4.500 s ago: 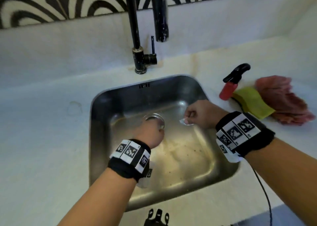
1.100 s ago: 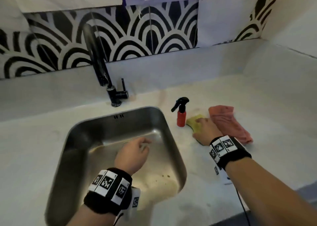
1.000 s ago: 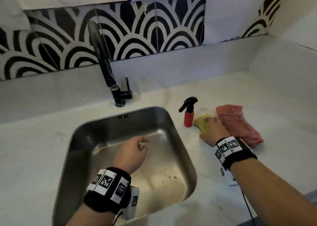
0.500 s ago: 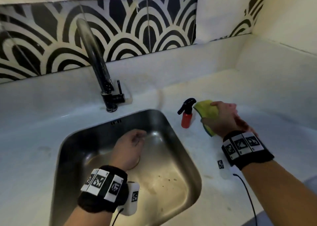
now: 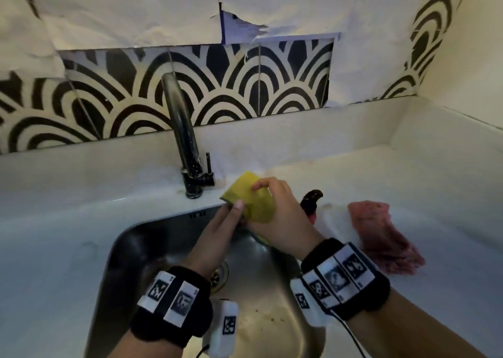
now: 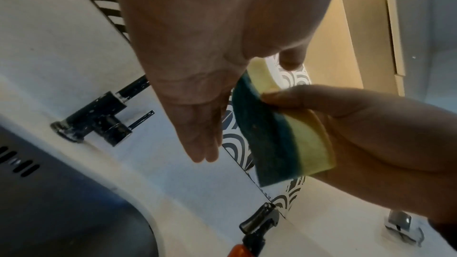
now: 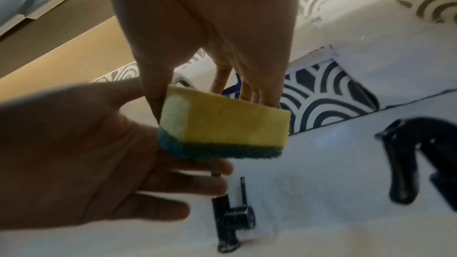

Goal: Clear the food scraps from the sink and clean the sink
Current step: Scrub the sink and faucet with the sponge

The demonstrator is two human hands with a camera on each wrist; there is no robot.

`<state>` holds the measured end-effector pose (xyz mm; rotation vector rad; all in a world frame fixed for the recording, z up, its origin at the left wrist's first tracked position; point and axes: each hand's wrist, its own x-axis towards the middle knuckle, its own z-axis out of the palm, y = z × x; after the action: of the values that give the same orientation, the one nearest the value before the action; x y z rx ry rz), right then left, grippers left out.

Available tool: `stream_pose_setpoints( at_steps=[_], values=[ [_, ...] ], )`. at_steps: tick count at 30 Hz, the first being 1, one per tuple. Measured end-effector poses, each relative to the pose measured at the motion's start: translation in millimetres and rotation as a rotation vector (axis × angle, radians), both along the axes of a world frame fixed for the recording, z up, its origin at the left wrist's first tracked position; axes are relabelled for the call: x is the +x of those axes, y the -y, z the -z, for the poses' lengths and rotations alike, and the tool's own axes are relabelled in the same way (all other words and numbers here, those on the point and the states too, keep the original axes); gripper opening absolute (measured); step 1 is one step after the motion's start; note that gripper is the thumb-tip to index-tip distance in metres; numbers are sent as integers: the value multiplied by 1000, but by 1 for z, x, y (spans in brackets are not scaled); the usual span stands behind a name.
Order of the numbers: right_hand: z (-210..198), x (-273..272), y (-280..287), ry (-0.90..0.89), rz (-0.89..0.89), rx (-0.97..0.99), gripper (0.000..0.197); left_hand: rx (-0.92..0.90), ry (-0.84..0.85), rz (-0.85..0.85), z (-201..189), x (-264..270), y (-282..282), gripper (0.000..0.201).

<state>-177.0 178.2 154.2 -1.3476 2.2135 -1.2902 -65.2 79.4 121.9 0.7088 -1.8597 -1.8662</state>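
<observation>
A yellow sponge [image 5: 251, 198] with a dark green scouring side [image 7: 210, 151] hangs in the air over the back rim of the steel sink [image 5: 119, 248]. My right hand [image 5: 268, 197] pinches it from above, thumb on one side and fingers on the other. From the left comes my left hand [image 5: 231, 213], fingers straight under the green side and thumb lying against the yellow face. Brown specks of food [image 5: 262, 312] lie on the sink floor near the front. The drain [image 5: 219, 274] is partly hidden by my left wrist.
A black faucet [image 5: 181, 129] with its side lever stands just behind the sink, close to the sponge. On the counter to the right are a red spray bottle with a black trigger [image 5: 311, 198] and a crumpled pink cloth [image 5: 381, 235]. A patterned tile wall rises behind.
My right hand picked the sponge up from the counter and carried it left over the sink's back edge. My left hand rose out of the sink to meet it.
</observation>
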Motion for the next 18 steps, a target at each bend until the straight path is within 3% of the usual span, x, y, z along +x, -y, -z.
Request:
stream_pose_setpoints(
  at_steps=[3,7,9,11,12,15,18],
  values=[
    [17,16,13,-5,-73,11,58,165,-59,-38,2,3,-2,51],
    [37,22,14,-1,-203,93,62,151,-22,-194,19,12,3,32],
    [47,16,5,-13,-210,59,49,178,-1,-262,29,18,7,35],
    [55,4,-8,16,-38,-41,19,187,24,-313,38,24,12,36],
    [59,-5,-15,48,71,-62,15,183,39,-320,40,26,13,36],
    [77,-33,-31,131,322,-38,23,205,47,-322,44,27,16,36],
    [92,-59,-37,192,458,-7,34,209,42,-325,44,21,17,34]
  ],
)
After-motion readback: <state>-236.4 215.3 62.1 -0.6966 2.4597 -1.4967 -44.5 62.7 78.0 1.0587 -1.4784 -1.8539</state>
